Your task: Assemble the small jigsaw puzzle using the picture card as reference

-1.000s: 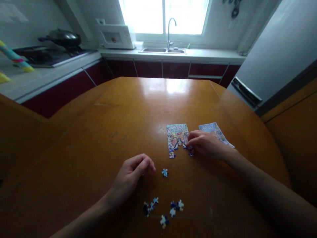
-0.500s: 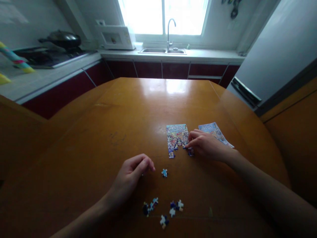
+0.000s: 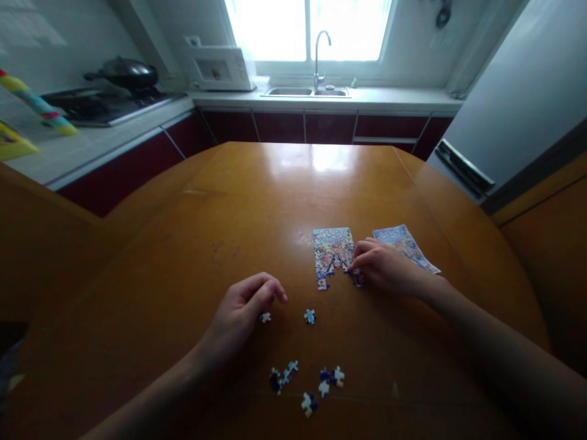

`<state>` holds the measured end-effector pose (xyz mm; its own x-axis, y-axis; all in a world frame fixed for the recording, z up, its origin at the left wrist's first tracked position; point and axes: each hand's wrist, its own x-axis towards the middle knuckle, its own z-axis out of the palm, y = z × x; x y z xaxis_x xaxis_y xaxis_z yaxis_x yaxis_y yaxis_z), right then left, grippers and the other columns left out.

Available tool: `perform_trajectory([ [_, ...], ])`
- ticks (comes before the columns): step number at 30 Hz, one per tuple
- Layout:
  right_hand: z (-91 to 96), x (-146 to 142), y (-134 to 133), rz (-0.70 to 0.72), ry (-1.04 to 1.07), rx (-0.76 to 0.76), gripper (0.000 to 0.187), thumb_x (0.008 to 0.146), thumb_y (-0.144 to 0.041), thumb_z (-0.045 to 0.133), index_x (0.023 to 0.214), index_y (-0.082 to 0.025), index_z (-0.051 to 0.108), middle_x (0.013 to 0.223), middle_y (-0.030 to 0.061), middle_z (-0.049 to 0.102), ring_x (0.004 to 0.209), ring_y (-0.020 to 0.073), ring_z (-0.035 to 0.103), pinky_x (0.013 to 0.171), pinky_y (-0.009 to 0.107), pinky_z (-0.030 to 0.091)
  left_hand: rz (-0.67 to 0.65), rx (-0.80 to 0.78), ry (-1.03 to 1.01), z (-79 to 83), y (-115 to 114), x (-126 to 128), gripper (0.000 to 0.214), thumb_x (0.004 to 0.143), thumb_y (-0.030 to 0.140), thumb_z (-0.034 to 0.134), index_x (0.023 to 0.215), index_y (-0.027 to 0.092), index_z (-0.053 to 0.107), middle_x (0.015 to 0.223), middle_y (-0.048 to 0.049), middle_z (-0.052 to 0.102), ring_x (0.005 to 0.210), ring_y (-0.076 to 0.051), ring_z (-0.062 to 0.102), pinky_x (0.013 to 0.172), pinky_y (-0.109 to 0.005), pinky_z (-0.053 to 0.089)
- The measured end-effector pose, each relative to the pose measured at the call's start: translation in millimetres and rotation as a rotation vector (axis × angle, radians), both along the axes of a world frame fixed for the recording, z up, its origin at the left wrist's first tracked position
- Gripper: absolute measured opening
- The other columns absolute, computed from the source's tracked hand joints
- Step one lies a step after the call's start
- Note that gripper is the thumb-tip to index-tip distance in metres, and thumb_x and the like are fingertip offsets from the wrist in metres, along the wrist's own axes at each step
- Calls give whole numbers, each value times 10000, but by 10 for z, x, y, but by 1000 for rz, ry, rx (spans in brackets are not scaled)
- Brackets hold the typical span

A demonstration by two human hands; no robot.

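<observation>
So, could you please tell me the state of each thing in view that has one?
Puzzle: partly assembled, gap on its near side
Loose pieces: lying apart from it
Left hand: loosely curled
Right hand: fingertips at the puzzle, grip unclear
Picture sheet: unfolded, partly hidden
Pan: lidded
Cupboards: shut
Fridge: looks shut
Window: bright; open or shut unclear
Tap: no water visible

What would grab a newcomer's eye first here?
Probably the brightly coloured, partly assembled jigsaw puzzle on the brown wooden table, just right of the picture's centre, with the right hand at its right edge. Nearer the viewer lie loose multicoloured jigsaw pieces. Beyond the table, the bright window glares above the silvery metal sink.
</observation>
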<state>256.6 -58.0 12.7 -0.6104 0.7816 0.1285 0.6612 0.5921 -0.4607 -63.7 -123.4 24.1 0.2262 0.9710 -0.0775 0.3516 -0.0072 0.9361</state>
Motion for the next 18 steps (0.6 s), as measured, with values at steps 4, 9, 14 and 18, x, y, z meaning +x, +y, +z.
perform_trajectory([
  [4,-35,19,7,-22,18,-44,316,830,-23,588,875,-259,794,885,52,663,840,185,568,761,313,462,-106,18,79,75,14,-8,262,935,401,569,920,174,698,841,-42,681,768,-166,601,676,-253,461],
  [9,-51,35,0,-26,17,-52,308,824,-35,592,896,-261,789,893,52,654,846,190,568,759,314,465,-444,81,263,180,-40,-7,163,897,321,654,857,192,746,856,-35,656,766,-142,590,684,-242,455],
  [14,3,-10,-28,-18,54,20,303,844,-41,528,919,-218,762,912,64,660,858,194,576,765,321,463,-733,143,400,241,-143,13,66,864,303,723,906,270,763,874,-17,640,841,-151,582,719,-240,437],
  [18,35,-47,-42,-51,137,76,265,868,-73,505,912,-189,739,878,70,666,831,194,587,739,319,466,-803,195,495,259,-189,38,159,757,311,832,877,278,733,867,9,648,851,-167,574,748,-272,410],
])
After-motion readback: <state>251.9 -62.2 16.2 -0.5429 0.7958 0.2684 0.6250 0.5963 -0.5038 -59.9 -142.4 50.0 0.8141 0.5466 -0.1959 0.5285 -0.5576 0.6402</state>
